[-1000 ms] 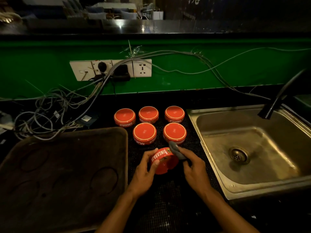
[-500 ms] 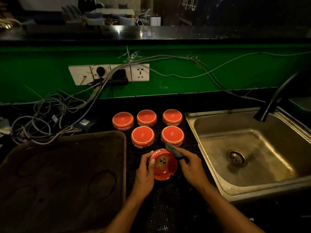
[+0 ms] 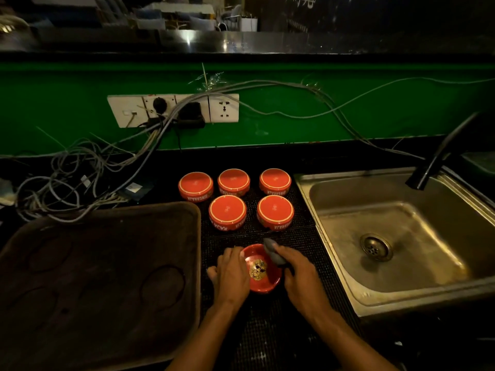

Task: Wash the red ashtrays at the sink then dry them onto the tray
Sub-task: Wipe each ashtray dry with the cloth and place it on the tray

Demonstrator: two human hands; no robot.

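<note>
One red ashtray [image 3: 263, 271] sits bowl-up on the black mesh mat [image 3: 300, 242], showing a gold emblem inside. My left hand [image 3: 231, 271] grips its left rim. My right hand [image 3: 296, 271] holds a small grey cloth [image 3: 273, 251] against the ashtray's far right rim. Several more red ashtrays [image 3: 227, 212] stand upside down in two rows behind it. The dark brown tray [image 3: 101, 277] lies to the left, holding no ashtrays. The steel sink [image 3: 396, 236] is on the right.
A black tap [image 3: 439, 153] leans over the sink's back right. Tangled grey cables [image 3: 75, 178] spill from a wall socket strip [image 3: 174, 109] onto the counter behind the tray. A green wall rises behind.
The ashtray has turned from tilted on its side to bowl-up and come down onto the mat. Both hands stayed on it, the cloth now at its far rim.
</note>
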